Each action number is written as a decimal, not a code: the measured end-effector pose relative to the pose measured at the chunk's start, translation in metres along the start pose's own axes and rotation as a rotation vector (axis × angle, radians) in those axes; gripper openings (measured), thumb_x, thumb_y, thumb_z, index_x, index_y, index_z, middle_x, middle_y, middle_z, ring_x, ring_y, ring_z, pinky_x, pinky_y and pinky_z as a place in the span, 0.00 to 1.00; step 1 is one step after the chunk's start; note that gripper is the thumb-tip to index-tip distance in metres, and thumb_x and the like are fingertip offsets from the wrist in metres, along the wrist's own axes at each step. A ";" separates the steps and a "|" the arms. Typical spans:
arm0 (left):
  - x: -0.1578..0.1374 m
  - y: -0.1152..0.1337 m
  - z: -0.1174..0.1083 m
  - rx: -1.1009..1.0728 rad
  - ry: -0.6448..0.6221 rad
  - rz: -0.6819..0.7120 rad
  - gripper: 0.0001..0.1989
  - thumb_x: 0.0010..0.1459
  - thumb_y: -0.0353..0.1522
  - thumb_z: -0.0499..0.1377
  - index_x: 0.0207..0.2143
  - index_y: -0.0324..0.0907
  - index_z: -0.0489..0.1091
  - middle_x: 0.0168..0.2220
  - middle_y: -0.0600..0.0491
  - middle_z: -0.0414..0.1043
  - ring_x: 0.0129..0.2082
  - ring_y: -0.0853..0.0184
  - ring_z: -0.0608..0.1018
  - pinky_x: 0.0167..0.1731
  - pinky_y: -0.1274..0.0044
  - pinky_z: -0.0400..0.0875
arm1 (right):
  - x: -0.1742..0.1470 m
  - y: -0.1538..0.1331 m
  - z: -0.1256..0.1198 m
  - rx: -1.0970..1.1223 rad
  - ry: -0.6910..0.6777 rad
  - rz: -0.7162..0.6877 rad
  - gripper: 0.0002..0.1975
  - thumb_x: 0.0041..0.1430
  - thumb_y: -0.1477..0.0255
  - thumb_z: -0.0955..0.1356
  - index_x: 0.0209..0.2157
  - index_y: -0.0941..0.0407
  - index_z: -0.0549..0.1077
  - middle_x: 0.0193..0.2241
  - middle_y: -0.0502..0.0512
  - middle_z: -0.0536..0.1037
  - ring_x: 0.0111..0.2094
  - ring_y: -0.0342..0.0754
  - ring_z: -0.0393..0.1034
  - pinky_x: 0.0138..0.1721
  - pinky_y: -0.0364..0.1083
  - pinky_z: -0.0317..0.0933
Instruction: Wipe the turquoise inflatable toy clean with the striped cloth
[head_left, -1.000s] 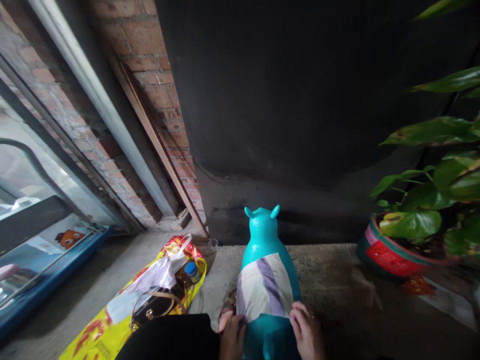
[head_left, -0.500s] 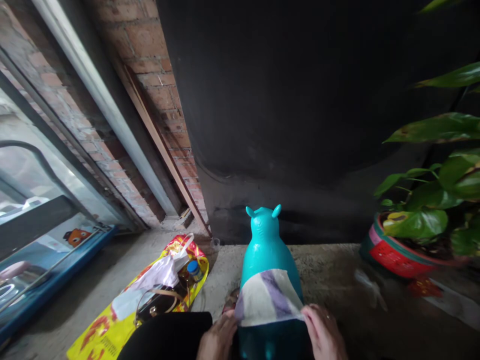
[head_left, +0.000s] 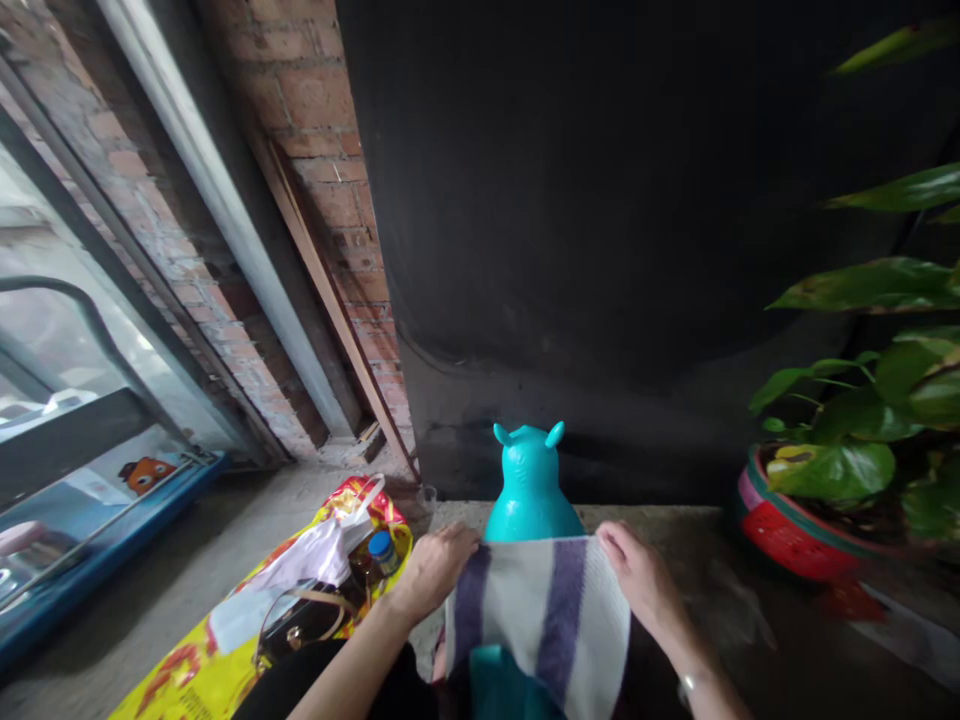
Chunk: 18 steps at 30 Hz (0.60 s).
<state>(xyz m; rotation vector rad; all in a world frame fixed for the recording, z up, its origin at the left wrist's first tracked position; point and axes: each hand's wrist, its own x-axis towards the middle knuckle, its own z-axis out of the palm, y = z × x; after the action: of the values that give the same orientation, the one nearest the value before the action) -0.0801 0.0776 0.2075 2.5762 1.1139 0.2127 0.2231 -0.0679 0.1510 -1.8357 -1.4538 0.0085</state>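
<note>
Your purple-and-white striped cloth [head_left: 515, 590] looks woven and matt; the turquoise animal-shaped toy [head_left: 533, 500] is smooth, glossy, plastic-looking. You face a large black panel [head_left: 600, 220] with a dull sheen, a rough red brick wall [head_left: 319, 95] and a matt brown wooden strip [head_left: 341, 315].

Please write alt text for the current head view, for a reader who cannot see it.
A striped purple-and-white cloth is stretched between a person's left hand and right hand, partly hiding a turquoise animal-shaped figure. A dark handbag is at left, a potted plant at right.
</note>
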 end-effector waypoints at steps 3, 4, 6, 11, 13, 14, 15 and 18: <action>0.026 0.000 0.029 0.002 0.084 -0.109 0.19 0.62 0.28 0.44 0.48 0.44 0.71 0.50 0.49 0.71 0.48 0.66 0.75 0.50 0.75 0.70 | 0.020 0.019 0.028 -0.094 0.097 0.096 0.18 0.65 0.64 0.56 0.47 0.55 0.71 0.43 0.63 0.74 0.41 0.54 0.73 0.40 0.52 0.68; 0.029 0.002 0.041 -0.004 0.107 -0.140 0.20 0.61 0.27 0.44 0.51 0.43 0.69 0.52 0.48 0.71 0.51 0.65 0.75 0.51 0.74 0.69 | 0.020 0.020 0.039 -0.117 0.135 0.126 0.20 0.65 0.64 0.56 0.50 0.57 0.70 0.45 0.66 0.73 0.43 0.57 0.73 0.42 0.54 0.68; 0.028 0.007 0.070 -0.027 0.140 -0.186 0.22 0.61 0.27 0.44 0.55 0.42 0.67 0.54 0.47 0.70 0.55 0.65 0.72 0.56 0.73 0.67 | 0.010 0.016 0.064 -0.146 0.182 0.165 0.23 0.66 0.62 0.54 0.54 0.60 0.66 0.47 0.70 0.72 0.47 0.59 0.71 0.46 0.57 0.67; 0.006 0.002 0.154 -0.137 0.167 -0.229 0.25 0.61 0.32 0.47 0.60 0.43 0.62 0.64 0.45 0.62 0.64 0.61 0.65 0.61 0.66 0.64 | -0.052 -0.012 0.137 -0.233 0.152 0.178 0.30 0.67 0.54 0.53 0.59 0.61 0.62 0.58 0.74 0.66 0.59 0.67 0.62 0.49 0.61 0.66; 0.001 -0.005 0.181 -0.216 0.187 -0.229 0.26 0.62 0.36 0.47 0.63 0.43 0.59 0.68 0.46 0.55 0.67 0.60 0.59 0.64 0.65 0.60 | -0.071 -0.015 0.161 -0.328 0.101 0.181 0.30 0.67 0.55 0.52 0.61 0.58 0.61 0.61 0.72 0.63 0.61 0.72 0.58 0.46 0.68 0.65; 0.001 -0.007 0.191 -0.244 0.181 -0.240 0.27 0.62 0.38 0.47 0.64 0.45 0.58 0.69 0.47 0.52 0.68 0.60 0.57 0.65 0.64 0.59 | -0.076 -0.014 0.170 -0.372 0.074 0.178 0.29 0.67 0.56 0.52 0.61 0.57 0.62 0.62 0.71 0.61 0.61 0.74 0.57 0.44 0.71 0.64; 0.003 -0.009 0.200 -0.258 0.160 -0.261 0.28 0.62 0.40 0.48 0.64 0.47 0.57 0.70 0.49 0.50 0.69 0.58 0.55 0.65 0.64 0.57 | -0.079 -0.012 0.176 -0.406 0.045 0.174 0.29 0.67 0.57 0.52 0.61 0.55 0.63 0.63 0.70 0.60 0.61 0.75 0.56 0.43 0.73 0.63; 0.016 -0.007 0.214 -0.263 0.085 -0.358 0.29 0.61 0.43 0.49 0.65 0.52 0.55 0.70 0.52 0.47 0.69 0.55 0.52 0.64 0.59 0.57 | -0.065 -0.003 0.182 -0.463 -0.050 0.167 0.26 0.66 0.62 0.52 0.61 0.52 0.63 0.66 0.66 0.55 0.63 0.73 0.53 0.45 0.74 0.62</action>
<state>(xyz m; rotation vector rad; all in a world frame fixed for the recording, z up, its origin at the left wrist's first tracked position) -0.0180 0.0432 0.0053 2.1157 1.4475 0.3578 0.1161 -0.0201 -0.0027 -2.3416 -1.4138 -0.2180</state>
